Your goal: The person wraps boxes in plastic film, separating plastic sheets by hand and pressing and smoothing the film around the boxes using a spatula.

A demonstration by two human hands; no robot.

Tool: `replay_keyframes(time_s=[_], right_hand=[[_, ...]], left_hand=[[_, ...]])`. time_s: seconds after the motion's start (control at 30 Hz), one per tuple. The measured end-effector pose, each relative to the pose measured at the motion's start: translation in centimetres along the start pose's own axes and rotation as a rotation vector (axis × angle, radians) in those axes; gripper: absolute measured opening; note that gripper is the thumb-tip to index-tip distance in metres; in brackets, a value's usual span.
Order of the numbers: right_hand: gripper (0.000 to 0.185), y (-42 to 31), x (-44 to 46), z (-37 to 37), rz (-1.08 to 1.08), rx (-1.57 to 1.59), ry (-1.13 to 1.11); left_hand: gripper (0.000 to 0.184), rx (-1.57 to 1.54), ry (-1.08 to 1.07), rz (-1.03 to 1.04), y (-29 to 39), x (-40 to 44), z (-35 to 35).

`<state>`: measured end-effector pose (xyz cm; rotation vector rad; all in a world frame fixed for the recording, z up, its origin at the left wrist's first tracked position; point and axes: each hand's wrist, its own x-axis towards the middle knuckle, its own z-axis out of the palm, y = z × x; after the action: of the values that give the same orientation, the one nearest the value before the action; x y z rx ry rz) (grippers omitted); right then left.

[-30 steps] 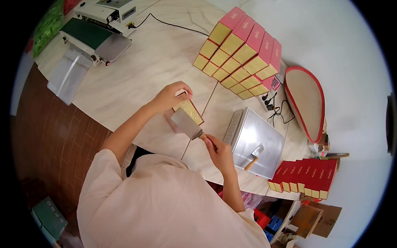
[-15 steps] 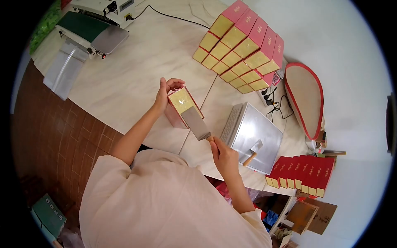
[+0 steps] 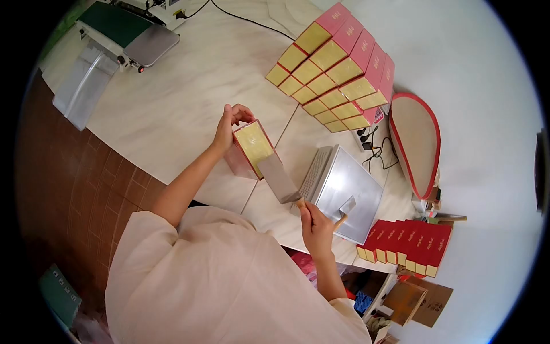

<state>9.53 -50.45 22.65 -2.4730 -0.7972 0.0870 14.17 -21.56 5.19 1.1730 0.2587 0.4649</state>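
A red box with a shiny yellow end face (image 3: 250,141) stands on the pale table, wrapped in what looks like clear film. My left hand (image 3: 229,127) steadies it, fingers curled round its far left edge. In my right hand (image 3: 317,228) is a wide metal scraper (image 3: 279,180), gripped by its wooden handle. The tip of its blade overlaps the lower right part of the yellow face; whether it touches is unclear. Just right of that hand, a smaller scraper (image 3: 348,205) with a wooden handle lies on a flat silver metal plate unit (image 3: 364,186).
Stacked red and yellow boxes (image 3: 335,71) stand at the table's back right. More red boxes (image 3: 408,243) line the right end. A machine with a green belt (image 3: 114,26) and a clear plastic tray (image 3: 86,86) are at left. Black cables (image 3: 375,149) lie near the wall.
My right hand has drawn the scraper down and right, so its blade covers less of the yellow face. My left hand stays on the box. The whole view has shifted slightly.
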Motion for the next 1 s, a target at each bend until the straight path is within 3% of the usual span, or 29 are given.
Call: replay_keyframes(time_s=[0.1, 0.6, 0.9, 1.0], right_hand=[[0.018, -1.1, 1.5, 1.7, -0.031, 0.064, 0.009], [0.013, -2.2, 4.9, 4.9, -0.185, -0.41, -0.031], [0.01, -1.4, 6.1, 4.8, -0.261, -0.417, -0.045], [0.01, -1.1, 5.7, 4.2, -0.265, -0.369, -0.051]], left_hand=[[0.071, -0.008, 0.0, 0.02, 0.1, -0.1, 0.2], [0.074, 0.042, -0.019, 0.032, 0.5, -0.5, 0.2], [0.072, 0.018, -0.017, 0.057, 0.2, -0.2, 0.3], [0.073, 0.0, 0.085, 0.073, 0.0, -0.1, 0.4]])
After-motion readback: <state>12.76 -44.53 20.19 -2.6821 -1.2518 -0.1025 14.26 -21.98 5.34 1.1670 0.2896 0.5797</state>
